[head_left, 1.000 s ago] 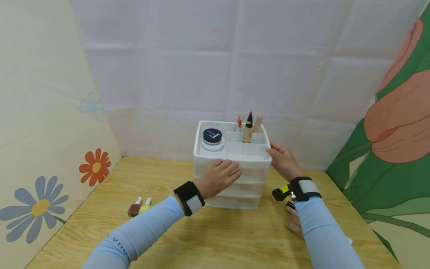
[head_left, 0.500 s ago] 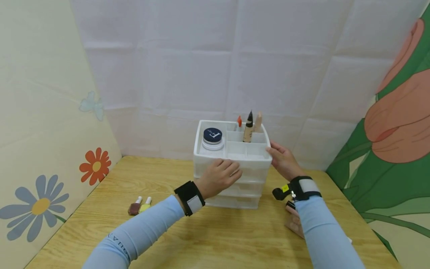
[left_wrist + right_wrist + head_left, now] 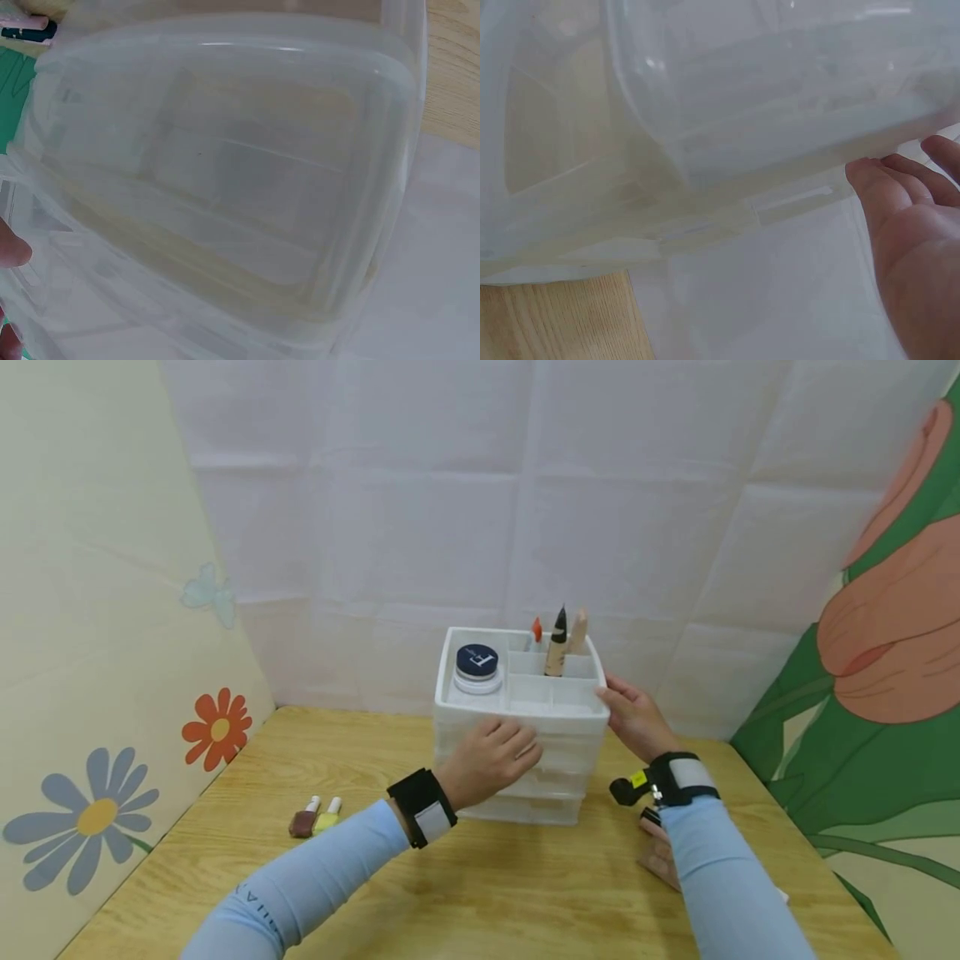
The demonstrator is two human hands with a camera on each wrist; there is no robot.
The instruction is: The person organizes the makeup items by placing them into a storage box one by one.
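Note:
A white translucent drawer organizer (image 3: pixel 495 814) stands on the wooden table, with stacked drawers below a divided top tray. My left hand (image 3: pixel 491 760) is at the organizer's front, curled fingers hooked on the top drawer (image 3: pixel 566 747) just below the tray rim. In the left wrist view, only a few fingertips (image 3: pixel 13 247) show, at the left edge. My right hand (image 3: pixel 636 718) grips the organizer's right front corner, thumb at the rim and fingers along the side wall. Its fingers (image 3: pixel 874 184) touch the clear wall in the right wrist view.
The tray holds a dark-lidded round jar (image 3: pixel 477 662), a black-tipped beige tube (image 3: pixel 556 647), a red-tipped item (image 3: pixel 537 631) and a beige stick (image 3: pixel 579 631). Dark red (image 3: pixel 303 821) and yellow (image 3: pixel 327 818) nail polish bottles lie left. Beige items (image 3: pixel 658 860) lie partly under my right forearm.
My left hand has slipped slightly down and toward me, exposing a little more of the tray's front rim. The right hand keeps its place, and the view has shifted slightly.

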